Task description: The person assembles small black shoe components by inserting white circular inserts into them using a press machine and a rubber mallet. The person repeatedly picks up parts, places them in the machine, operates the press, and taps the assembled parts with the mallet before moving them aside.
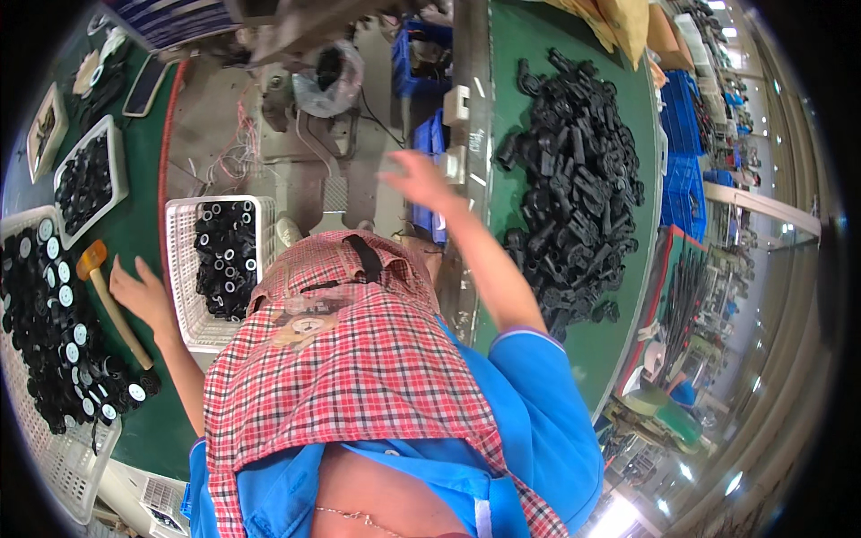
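Black plastic parts (574, 179) lie in a loose heap on the green belt of the table at the person's right, and the right hand (420, 179) is raised just left of that heap, over the metal edge rail (471, 134). The hand is blurred; its fingers look spread and nothing shows in them, so it reads as open and empty, though the blur leaves some doubt. It is apart from the pile, not touching it.

The left hand (142, 291) lies flat and open on the green surface at the left, fingers spread, gripping nothing. It sits just beside the wooden handle of a mallet (112, 305), which lies slanted with its head near the tray edge. To the right of that hand stands a white mesh basket (184, 269) holding black cylinders with pale ends; to its left is a larger white tray (45, 448) packed with the same capped cylinders.

As I judge it, the main risk is the fast sweep of the right arm: a reach made at that speed could catch the rail or scatter parts from the heap off the belt edge. The heap is tangled, so one grab may drag several pieces along. On the left, a careless move could nudge the mallet into the upright cylinders and tip them.
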{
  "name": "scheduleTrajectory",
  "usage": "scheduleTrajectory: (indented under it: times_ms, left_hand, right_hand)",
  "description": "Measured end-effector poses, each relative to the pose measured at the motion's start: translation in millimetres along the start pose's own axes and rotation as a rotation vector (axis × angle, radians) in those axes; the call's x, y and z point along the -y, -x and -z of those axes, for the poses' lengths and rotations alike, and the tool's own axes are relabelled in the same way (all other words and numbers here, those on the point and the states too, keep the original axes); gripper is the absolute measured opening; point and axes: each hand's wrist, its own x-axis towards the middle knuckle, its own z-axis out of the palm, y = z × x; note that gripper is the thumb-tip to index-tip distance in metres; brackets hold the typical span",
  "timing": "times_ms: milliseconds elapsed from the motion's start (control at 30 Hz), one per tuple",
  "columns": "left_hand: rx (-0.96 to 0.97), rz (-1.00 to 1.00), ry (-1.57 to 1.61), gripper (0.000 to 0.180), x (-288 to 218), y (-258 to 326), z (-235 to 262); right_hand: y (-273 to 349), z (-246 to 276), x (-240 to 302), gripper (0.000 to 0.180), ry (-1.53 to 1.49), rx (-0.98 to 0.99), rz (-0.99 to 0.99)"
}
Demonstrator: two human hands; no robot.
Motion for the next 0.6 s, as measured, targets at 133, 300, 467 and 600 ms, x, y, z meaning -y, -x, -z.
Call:
scheduleTrajectory:
  times_ms: [133, 300, 467, 600]
  left_hand:
    - [0.126, -0.091, 0.271, 0.042, -93, 12, -12]
    - [0.247, -0.272, 0.512, 0.039, -195, 22, -10]
    - [0.312, -0.321, 0.681, 0.04, -245, 36, 15]
    - [0.778, -0.098, 1.097, 0.038, -278, 54, 40]
  right_hand:
    - [102, 104, -121, 0.042, 0.653, -0.094, -0.434]
    - [153, 126, -209, 0.053, 0.817, -0.036, -0.299]
    - [130, 154, -132, 0.065, 0.176, -0.268, -0.047]
    - [98, 123, -2, 0.07, -0.813, -0.074, 0.289]
